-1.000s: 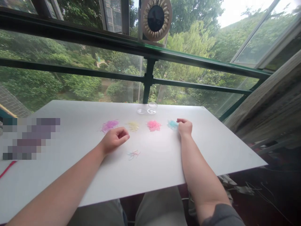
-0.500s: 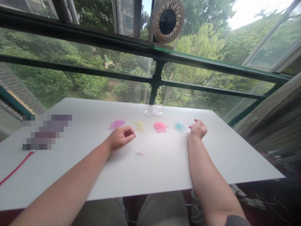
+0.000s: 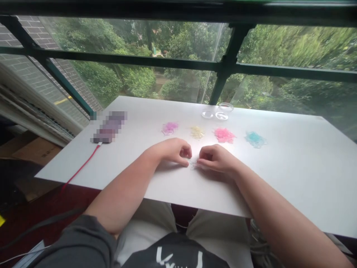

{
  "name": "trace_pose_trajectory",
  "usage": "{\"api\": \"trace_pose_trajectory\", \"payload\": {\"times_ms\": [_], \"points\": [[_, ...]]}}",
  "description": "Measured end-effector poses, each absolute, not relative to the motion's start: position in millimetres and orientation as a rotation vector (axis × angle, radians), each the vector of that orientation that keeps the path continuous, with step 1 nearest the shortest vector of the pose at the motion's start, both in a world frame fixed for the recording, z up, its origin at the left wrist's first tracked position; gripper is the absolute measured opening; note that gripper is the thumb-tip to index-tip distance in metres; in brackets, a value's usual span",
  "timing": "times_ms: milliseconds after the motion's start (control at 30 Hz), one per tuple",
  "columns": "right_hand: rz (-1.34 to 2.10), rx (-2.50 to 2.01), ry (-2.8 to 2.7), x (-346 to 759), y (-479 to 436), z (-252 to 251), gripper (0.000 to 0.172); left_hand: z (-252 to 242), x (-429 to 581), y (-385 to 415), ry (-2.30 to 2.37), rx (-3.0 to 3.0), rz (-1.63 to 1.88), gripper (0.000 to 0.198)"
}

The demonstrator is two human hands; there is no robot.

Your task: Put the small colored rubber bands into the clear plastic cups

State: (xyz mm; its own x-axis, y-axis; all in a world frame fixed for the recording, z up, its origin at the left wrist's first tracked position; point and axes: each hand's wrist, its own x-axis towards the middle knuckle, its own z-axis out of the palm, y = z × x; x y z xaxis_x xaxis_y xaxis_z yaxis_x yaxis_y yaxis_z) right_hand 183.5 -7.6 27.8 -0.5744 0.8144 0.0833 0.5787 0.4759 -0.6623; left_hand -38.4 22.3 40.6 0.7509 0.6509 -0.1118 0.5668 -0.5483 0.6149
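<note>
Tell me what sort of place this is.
Probably a room or enclosed balcony beside windows: a white table stands next to glass panes crossed by dark green bars, with leafy trees outside.

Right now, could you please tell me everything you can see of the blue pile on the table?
The blue pile is a loose, low heap of thin, pale turquoise strands that look translucent, perhaps plastic. They lie at mixed angles; single strands are hard to make out. It rests on the white table, right of and apart from the pink pile. Neither the left hand nor the right hand touches it.
</note>
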Motion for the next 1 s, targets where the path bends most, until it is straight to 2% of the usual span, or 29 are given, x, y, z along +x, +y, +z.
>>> {"api": "trace_pose_trajectory", "payload": {"times_ms": [33,167,400,867,1000], "points": [[0.858,-1.162,-2.387,181,-8,29,0.013,40,-37,22,0.897,2.307,0.171,0.023],[0.844,-1.178,-2.457,182,-7,32,0.016,39,-32,20,0.868,2.312,0.206,0.012],[0.798,-1.142,-2.475,182,-6,28,0.012,46,-34,18,0.936,2.286,0.183,0.013],[0.975,-1.191,-2.205,179,-5,24,0.018,38,-28,19,0.924,2.201,0.440,0.014],[0.955,-1.204,-2.179,177,-4,21,0.011,33,-25,20,0.916,2.191,0.477,0.013]]}}
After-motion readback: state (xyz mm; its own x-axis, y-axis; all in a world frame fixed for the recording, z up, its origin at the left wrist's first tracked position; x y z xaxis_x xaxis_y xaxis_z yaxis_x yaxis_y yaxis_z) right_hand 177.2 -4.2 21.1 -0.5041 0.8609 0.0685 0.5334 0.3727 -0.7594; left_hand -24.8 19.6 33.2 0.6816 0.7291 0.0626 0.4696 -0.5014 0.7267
